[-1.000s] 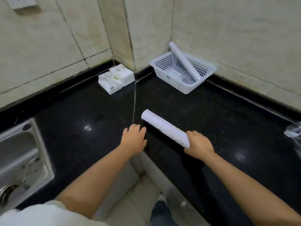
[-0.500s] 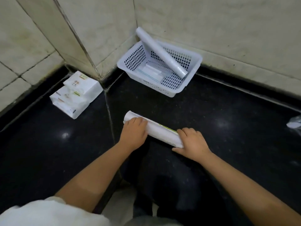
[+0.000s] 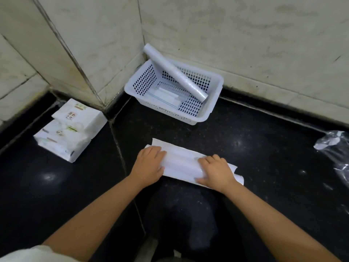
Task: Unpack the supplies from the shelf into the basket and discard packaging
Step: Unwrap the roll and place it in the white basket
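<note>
A white paper-wrapped roll (image 3: 181,163) lies on the black counter, its paper wrapper partly unrolled and flattened. My left hand (image 3: 149,167) presses on its left end and my right hand (image 3: 215,172) presses on its right end, fingers spread over the paper. Behind it, in the wall corner, stands a white perforated basket (image 3: 211,110). A grey plastic roll (image 3: 175,74) leans across the basket, one end sticking out over the back rim. A flat clear-wrapped pack (image 3: 166,94) lies on the basket floor.
Two or three white tissue packs (image 3: 69,129) are stacked at the left against the wall. Crumpled clear plastic packaging (image 3: 334,146) lies at the right edge. Tiled walls close the counter at the back. The counter's front edge is below my forearms.
My left hand moved onto the roll's left end. The wrapper, a tight tube before, is now opened out flat under both hands. The view swung right and closer to the basket.
</note>
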Motion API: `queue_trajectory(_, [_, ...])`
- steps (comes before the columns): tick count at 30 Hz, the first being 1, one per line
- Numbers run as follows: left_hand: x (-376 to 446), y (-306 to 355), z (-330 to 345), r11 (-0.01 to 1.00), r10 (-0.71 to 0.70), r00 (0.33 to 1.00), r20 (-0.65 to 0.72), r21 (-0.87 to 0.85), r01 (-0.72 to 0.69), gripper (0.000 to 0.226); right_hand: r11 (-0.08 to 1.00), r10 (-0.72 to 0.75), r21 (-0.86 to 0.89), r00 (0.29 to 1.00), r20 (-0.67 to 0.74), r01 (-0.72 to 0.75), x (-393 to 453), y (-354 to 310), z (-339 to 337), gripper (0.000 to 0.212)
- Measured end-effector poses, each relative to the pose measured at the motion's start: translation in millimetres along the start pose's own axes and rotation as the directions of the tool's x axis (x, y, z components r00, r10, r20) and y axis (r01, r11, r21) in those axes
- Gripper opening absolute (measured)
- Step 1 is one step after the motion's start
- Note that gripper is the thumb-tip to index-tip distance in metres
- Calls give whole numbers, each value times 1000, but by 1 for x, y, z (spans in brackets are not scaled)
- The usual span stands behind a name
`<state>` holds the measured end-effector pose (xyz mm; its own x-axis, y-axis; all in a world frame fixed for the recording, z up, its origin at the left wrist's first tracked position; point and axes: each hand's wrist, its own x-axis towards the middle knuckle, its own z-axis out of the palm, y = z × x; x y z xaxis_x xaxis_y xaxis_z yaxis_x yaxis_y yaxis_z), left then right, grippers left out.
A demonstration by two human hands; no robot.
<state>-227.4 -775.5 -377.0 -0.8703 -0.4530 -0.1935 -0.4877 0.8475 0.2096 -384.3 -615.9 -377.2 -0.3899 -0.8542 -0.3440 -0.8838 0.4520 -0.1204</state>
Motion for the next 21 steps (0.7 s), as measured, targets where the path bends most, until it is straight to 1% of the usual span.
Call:
queue_trajectory(2, [-2, -3, -1, 999, -21, 1000, 5, 37, 21, 55, 1000, 11, 24, 1000, 23, -12, 4, 0, 4, 68])
queue_trajectory(3, [-4, -4, -2, 998, -35, 999, 9, 56, 34, 55, 998, 13, 66, 999, 34, -15, 3, 2, 5, 67])
queue_trajectory(6, [-5, -9, -12, 999, -40, 999, -10, 6, 40, 58, 953, 3, 302, 998, 64, -22, -2, 12, 3, 56])
queue_trajectory(7, [-4, -11, -19, 1000, -21, 999, -39, -25, 20, 59, 925, 23, 377, 998, 54, -42, -5, 17, 0, 54])
queue_trajectory(9, [0, -13, -38, 996, 1, 990, -139, -86, -13, 60, 859, 81, 505, 996, 31, -86, -11, 28, -12, 50])
queue_trajectory(12, [17, -12, -64, 983, -29, 954, -300, -184, -28, 53, 741, 165, 665, 985, -54, -88, -11, 45, -41, 40])
queue_trajectory(14, [33, -9, -79, 971, -78, 943, -324, -239, -2, 50, 702, 239, 708, 962, -130, -79, -4, 54, -65, 39])
queue_trajectory(15, [45, -7, -86, 971, -80, 947, -310, -238, 3, 49, 687, 275, 724, 946, -174, -66, 2, 59, -78, 40])
queue_trajectory(18, [87, -4, -103, 987, -7, 961, -277, -157, -38, 49, 646, 350, 763, 889, -294, -2, 24, 68, -115, 46])
queue_trajectory(21, [139, -1, -120, 998, -16, 969, -246, -68, -1, 49, 724, 368, 690, 836, -406, 16, 53, 73, -148, 47])
